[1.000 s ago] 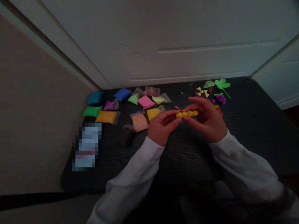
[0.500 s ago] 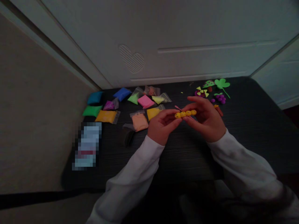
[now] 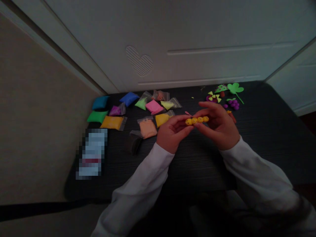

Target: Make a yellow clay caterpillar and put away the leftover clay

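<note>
Between my hands, a yellow clay caterpillar (image 3: pixel 197 120) made of several joined balls with dark dots is held in the air above the table. My left hand (image 3: pixel 172 133) pinches its left end between thumb and fingers. My right hand (image 3: pixel 218 125) grips its right end from the other side. A thin pink modelling stick (image 3: pixel 188 114) pokes out just above the caterpillar, its lower end hidden behind my fingers.
Several bags of coloured clay (image 3: pixel 147 129) lie left of my hands on the dark table (image 3: pixel 197 164). Foam and clay figures, including a green clover (image 3: pixel 235 88) and purple grapes (image 3: pixel 232 104), sit at the back right. A pixelated packet (image 3: pixel 92 154) lies at the left edge, with a white door behind.
The caterpillar has shifted slightly sideways between my fingers, left and then back right. My hands keep hold of it and stay in nearly the same place.
</note>
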The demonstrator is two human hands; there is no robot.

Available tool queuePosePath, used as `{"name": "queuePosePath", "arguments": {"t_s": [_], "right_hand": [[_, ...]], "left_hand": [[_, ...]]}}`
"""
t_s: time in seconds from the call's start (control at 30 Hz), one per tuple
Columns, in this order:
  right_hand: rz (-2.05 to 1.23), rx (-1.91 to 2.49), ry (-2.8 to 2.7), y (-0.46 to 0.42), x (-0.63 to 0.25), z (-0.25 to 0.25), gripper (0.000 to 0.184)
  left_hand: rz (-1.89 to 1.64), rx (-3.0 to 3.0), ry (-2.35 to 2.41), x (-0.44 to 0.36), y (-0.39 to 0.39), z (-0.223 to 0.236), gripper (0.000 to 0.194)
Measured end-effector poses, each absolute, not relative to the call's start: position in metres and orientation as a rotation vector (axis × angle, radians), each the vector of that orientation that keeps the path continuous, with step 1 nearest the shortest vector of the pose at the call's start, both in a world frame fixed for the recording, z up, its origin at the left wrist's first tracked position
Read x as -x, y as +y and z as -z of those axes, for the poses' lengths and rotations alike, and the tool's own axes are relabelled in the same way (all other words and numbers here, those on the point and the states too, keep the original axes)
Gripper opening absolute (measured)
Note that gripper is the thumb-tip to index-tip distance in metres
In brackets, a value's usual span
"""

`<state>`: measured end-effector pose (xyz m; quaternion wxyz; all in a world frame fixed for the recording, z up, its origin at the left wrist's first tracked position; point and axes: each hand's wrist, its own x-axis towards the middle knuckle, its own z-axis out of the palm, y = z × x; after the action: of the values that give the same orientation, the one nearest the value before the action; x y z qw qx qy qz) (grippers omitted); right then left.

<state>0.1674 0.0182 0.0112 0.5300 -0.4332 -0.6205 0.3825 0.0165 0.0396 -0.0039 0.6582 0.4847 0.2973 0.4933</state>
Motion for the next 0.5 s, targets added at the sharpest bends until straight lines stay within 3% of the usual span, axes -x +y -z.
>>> {"name": "queuePosePath", "arguments": {"t_s": [0.5], "right_hand": [[-0.925,1.035,-1.498,0.0192,-0.1685,-0.0094,0.052]], "left_hand": [[-1.137,-1.350,0.737,-0.0117,0.0422,0.0088,0.023]]}}
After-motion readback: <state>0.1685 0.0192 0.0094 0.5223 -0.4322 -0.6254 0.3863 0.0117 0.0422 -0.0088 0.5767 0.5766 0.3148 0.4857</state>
